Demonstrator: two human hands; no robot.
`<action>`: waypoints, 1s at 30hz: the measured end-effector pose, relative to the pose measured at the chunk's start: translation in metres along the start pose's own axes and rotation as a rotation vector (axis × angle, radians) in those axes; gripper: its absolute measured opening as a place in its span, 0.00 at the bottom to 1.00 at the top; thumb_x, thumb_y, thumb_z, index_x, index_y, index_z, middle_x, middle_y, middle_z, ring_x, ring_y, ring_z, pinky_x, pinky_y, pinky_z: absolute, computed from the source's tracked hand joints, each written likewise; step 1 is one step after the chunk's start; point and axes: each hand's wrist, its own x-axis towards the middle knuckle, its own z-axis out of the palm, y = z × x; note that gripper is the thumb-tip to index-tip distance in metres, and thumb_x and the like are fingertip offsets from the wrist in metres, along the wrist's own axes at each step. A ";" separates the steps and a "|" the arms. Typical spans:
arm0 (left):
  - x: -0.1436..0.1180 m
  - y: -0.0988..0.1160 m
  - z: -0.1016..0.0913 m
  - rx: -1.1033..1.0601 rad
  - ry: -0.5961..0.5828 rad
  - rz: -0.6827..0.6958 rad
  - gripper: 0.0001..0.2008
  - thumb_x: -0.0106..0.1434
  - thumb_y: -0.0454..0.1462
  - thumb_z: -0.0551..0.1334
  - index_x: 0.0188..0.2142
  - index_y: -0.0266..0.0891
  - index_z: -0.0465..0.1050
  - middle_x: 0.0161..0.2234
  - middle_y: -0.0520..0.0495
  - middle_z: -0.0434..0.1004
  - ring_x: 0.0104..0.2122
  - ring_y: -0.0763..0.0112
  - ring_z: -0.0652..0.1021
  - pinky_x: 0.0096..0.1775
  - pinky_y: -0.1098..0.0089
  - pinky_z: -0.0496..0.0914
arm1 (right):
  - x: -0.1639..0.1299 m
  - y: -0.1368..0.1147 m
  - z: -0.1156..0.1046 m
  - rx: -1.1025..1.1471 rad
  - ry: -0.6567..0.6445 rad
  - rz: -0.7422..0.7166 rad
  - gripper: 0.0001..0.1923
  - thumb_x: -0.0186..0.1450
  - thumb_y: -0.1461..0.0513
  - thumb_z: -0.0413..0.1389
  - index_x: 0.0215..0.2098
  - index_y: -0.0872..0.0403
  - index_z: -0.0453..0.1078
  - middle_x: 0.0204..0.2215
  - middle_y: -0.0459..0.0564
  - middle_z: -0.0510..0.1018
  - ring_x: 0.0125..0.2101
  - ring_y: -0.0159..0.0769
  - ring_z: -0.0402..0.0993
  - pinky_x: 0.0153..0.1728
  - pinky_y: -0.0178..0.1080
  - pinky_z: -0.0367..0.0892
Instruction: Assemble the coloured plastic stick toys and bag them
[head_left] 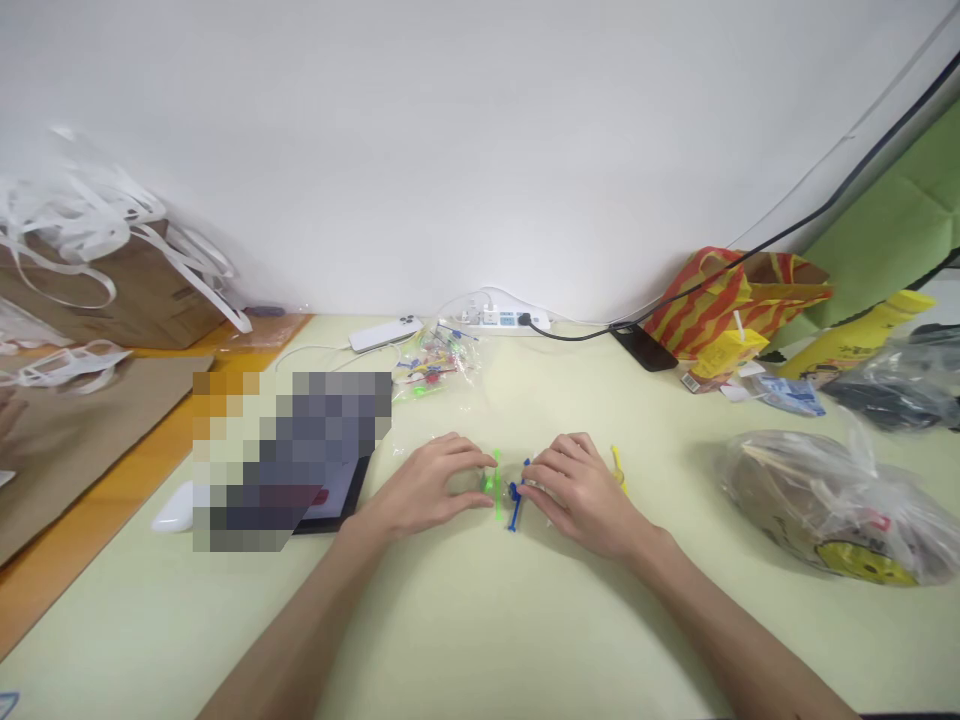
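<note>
My left hand point(431, 488) rests on the pale green table point(480, 620), its fingertips pinching a small green plastic stick piece point(496, 485). My right hand point(581, 490) faces it a few centimetres away, fingertips closed on a small blue plastic piece point(517, 500). The green and blue pieces meet between the two hands. A yellow plastic piece point(618, 466) lies on the table just beyond my right hand. Farther back, a clear bag of several coloured plastic pieces point(431, 368) lies on the table.
A tablet point(330, 500) lies left of my left hand, partly blurred out. A power strip point(499, 320), a white phone point(386, 333) and a black phone point(643, 347) sit near the wall. Plastic bags point(825, 505) and snack packets point(731, 300) crowd the right; a cardboard box point(112, 290) stands at left.
</note>
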 end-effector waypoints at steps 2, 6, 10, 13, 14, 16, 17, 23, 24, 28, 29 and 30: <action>0.000 0.001 0.001 -0.004 0.004 0.005 0.17 0.63 0.46 0.69 0.50 0.49 0.77 0.45 0.47 0.79 0.47 0.62 0.77 0.49 0.62 0.73 | 0.001 0.000 -0.001 0.001 -0.010 0.004 0.14 0.76 0.58 0.48 0.38 0.53 0.73 0.31 0.51 0.77 0.36 0.39 0.65 0.43 0.44 0.56; 0.001 0.001 0.003 -0.028 -0.007 0.018 0.14 0.63 0.44 0.69 0.48 0.49 0.79 0.45 0.48 0.80 0.48 0.63 0.78 0.50 0.63 0.72 | 0.000 0.000 0.000 -0.001 -0.015 -0.011 0.16 0.76 0.58 0.47 0.35 0.53 0.73 0.30 0.51 0.77 0.36 0.39 0.65 0.44 0.43 0.56; 0.001 -0.003 0.006 -0.057 -0.005 0.019 0.10 0.65 0.42 0.68 0.45 0.47 0.80 0.43 0.47 0.81 0.45 0.64 0.79 0.48 0.65 0.73 | 0.000 0.000 0.002 0.007 0.003 -0.016 0.17 0.76 0.58 0.47 0.35 0.54 0.72 0.28 0.50 0.76 0.35 0.38 0.65 0.43 0.43 0.56; 0.001 -0.006 0.007 -0.066 0.024 -0.001 0.10 0.65 0.42 0.68 0.45 0.46 0.80 0.42 0.47 0.81 0.45 0.64 0.79 0.49 0.65 0.73 | -0.001 0.000 0.002 0.026 0.031 0.001 0.16 0.76 0.59 0.47 0.35 0.54 0.72 0.29 0.49 0.76 0.35 0.38 0.64 0.43 0.43 0.56; 0.000 -0.007 0.007 -0.067 0.042 -0.017 0.09 0.65 0.42 0.68 0.44 0.46 0.80 0.42 0.47 0.81 0.45 0.65 0.80 0.49 0.66 0.73 | -0.001 0.000 0.002 0.033 0.041 0.012 0.15 0.76 0.59 0.47 0.36 0.54 0.72 0.29 0.49 0.76 0.35 0.38 0.64 0.43 0.43 0.56; -0.001 -0.009 0.006 -0.072 0.087 -0.061 0.08 0.65 0.41 0.67 0.44 0.45 0.80 0.42 0.48 0.81 0.41 0.67 0.80 0.47 0.67 0.73 | -0.002 0.000 0.003 0.043 0.058 0.034 0.15 0.76 0.59 0.48 0.37 0.54 0.73 0.29 0.49 0.77 0.35 0.38 0.63 0.44 0.43 0.56; -0.001 -0.010 0.005 -0.076 0.116 -0.080 0.08 0.65 0.41 0.67 0.43 0.44 0.80 0.41 0.48 0.81 0.39 0.68 0.80 0.45 0.68 0.73 | -0.002 0.000 0.004 0.046 0.060 0.043 0.14 0.76 0.59 0.48 0.37 0.54 0.73 0.29 0.49 0.77 0.35 0.38 0.63 0.44 0.43 0.56; -0.001 -0.011 0.005 -0.094 0.309 -0.097 0.10 0.66 0.42 0.67 0.44 0.42 0.79 0.39 0.47 0.80 0.36 0.69 0.80 0.42 0.68 0.73 | 0.003 -0.005 0.004 0.056 0.029 0.110 0.12 0.75 0.60 0.49 0.39 0.53 0.73 0.33 0.50 0.79 0.38 0.40 0.65 0.46 0.44 0.54; -0.001 -0.011 0.005 -0.102 0.330 -0.096 0.10 0.66 0.42 0.67 0.44 0.42 0.79 0.39 0.47 0.80 0.36 0.69 0.80 0.42 0.68 0.73 | 0.007 -0.006 0.003 0.052 0.008 0.124 0.11 0.75 0.61 0.50 0.39 0.53 0.74 0.34 0.50 0.79 0.39 0.40 0.66 0.46 0.44 0.54; -0.002 -0.013 0.008 -0.129 0.371 -0.090 0.10 0.66 0.43 0.67 0.44 0.42 0.78 0.40 0.46 0.79 0.34 0.71 0.79 0.40 0.69 0.74 | 0.032 -0.010 0.000 -0.003 -0.163 0.111 0.11 0.72 0.65 0.52 0.33 0.53 0.74 0.30 0.48 0.78 0.37 0.38 0.67 0.44 0.43 0.53; -0.002 -0.014 0.009 -0.128 0.375 -0.090 0.11 0.66 0.43 0.67 0.44 0.42 0.78 0.41 0.46 0.79 0.33 0.71 0.79 0.40 0.68 0.74 | 0.039 -0.010 0.000 -0.030 -0.230 0.091 0.12 0.71 0.67 0.53 0.31 0.53 0.73 0.29 0.49 0.78 0.37 0.38 0.67 0.43 0.43 0.52; -0.002 -0.015 0.010 -0.124 0.379 -0.091 0.11 0.66 0.43 0.67 0.45 0.42 0.78 0.41 0.46 0.79 0.33 0.71 0.79 0.40 0.68 0.75 | 0.046 -0.009 0.001 -0.059 -0.298 0.074 0.12 0.69 0.68 0.53 0.29 0.53 0.73 0.28 0.49 0.78 0.37 0.38 0.68 0.42 0.43 0.52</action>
